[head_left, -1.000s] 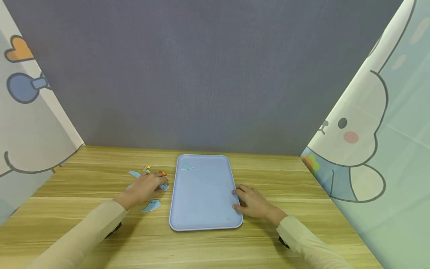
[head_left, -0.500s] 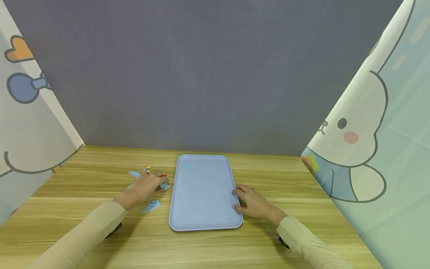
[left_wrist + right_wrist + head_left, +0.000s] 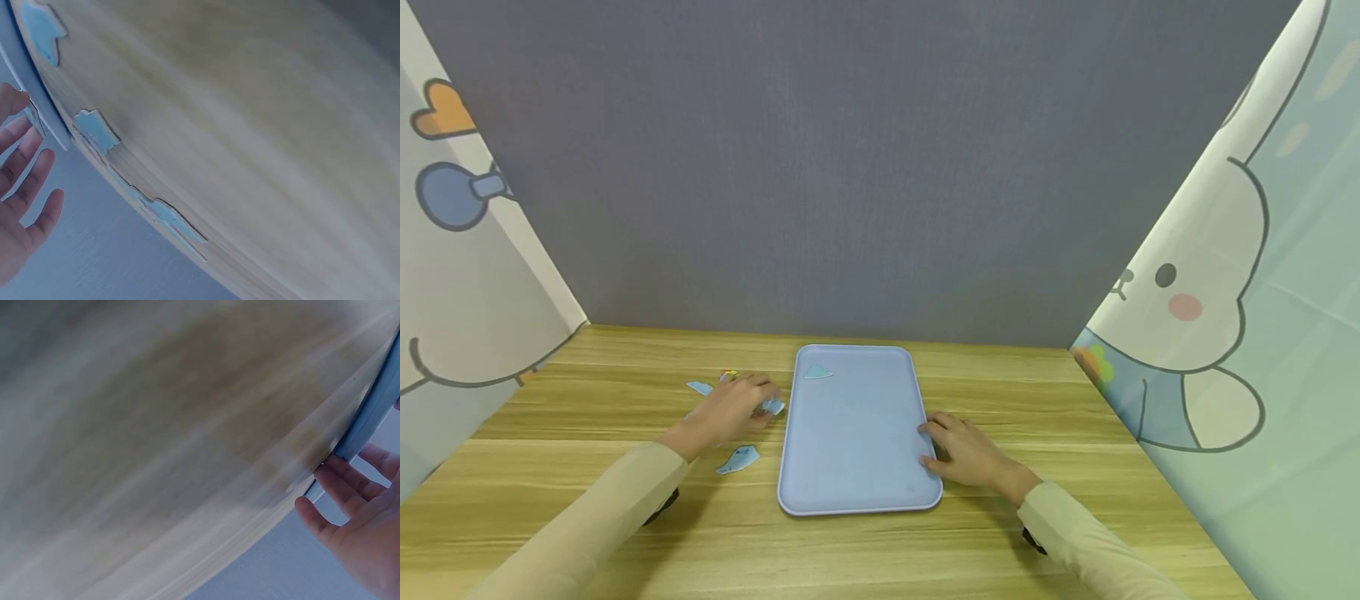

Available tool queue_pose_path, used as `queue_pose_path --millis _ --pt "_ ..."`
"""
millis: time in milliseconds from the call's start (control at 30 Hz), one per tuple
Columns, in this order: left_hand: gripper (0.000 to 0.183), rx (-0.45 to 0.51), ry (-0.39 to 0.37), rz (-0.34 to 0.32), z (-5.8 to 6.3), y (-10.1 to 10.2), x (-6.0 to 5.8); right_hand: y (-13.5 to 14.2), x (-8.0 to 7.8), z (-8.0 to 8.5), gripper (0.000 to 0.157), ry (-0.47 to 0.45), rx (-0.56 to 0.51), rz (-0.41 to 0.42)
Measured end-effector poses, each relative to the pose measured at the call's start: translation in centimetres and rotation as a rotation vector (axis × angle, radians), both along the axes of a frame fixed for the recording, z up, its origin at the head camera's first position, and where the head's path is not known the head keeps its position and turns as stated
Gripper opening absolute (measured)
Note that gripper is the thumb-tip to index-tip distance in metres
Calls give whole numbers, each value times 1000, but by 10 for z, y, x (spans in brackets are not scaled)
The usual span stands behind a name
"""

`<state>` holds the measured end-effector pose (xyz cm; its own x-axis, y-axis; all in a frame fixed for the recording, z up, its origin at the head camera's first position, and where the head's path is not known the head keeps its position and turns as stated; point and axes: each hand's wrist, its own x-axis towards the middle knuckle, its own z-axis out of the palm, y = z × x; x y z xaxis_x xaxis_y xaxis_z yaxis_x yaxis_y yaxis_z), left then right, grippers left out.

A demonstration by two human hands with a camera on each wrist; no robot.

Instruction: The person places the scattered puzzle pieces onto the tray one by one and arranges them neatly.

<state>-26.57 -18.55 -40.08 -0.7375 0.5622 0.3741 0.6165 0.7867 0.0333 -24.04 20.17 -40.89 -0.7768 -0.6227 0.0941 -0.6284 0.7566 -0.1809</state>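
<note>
My left hand, at the left of the tray, pinches a light-blue puzzle piece between thumb and fingers; the left wrist view shows this piece edge-on at the fingertips. Under and around that hand lie more flat puzzle pieces, among them a blue printed one nearer the front and a pale blue one farther back. The pale blue tray bears a triangular light-blue piece in its far left corner. My right hand rests with its fingertips on the tray's right rim.
A wooden tabletop carries everything. A grey panel closes off the back, and printed cartoon panels flank both sides. A small red and yellow piece lies behind the left hand, partly hidden.
My left hand has shifted slightly right and up with the light-blue piece, bringing it closer to the tray's left edge. The right hand and the tray have stayed in place.
</note>
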Motion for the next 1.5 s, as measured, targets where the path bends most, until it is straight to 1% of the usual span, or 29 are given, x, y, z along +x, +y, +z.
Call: queue_pose_path --millis 167,367,500,633,767,933,1033,1200,1367,1500 --pt "25 11 14 -1 3 3 -5 -1 0 0 45 -4 -2 -2" --pt "25 -10 19 25 6 8 -8 -2 -1 0 45 10 -1 8" --pt "28 0 22 15 7 12 -11 -2 -1 -1 45 11 -2 8" --pt "28 18 27 -8 7 16 -15 -2 -1 0 46 12 0 6" --pt "27 17 16 -12 8 21 -18 -3 0 0 46 15 2 4" --pt "27 -14 2 -1 10 30 -22 -3 0 -1 46 6 5 1" --pt "26 -25 -10 -5 10 34 -24 -3 0 -1 46 11 9 2" --pt "27 -29 -32 -18 9 41 -29 -2 0 -2 46 23 9 4" --pt "27 -39 -23 -14 6 49 -36 -2 0 -2 46 31 7 6" --pt "27 -42 -21 -10 7 56 -41 -3 0 -3 45 33 8 6"
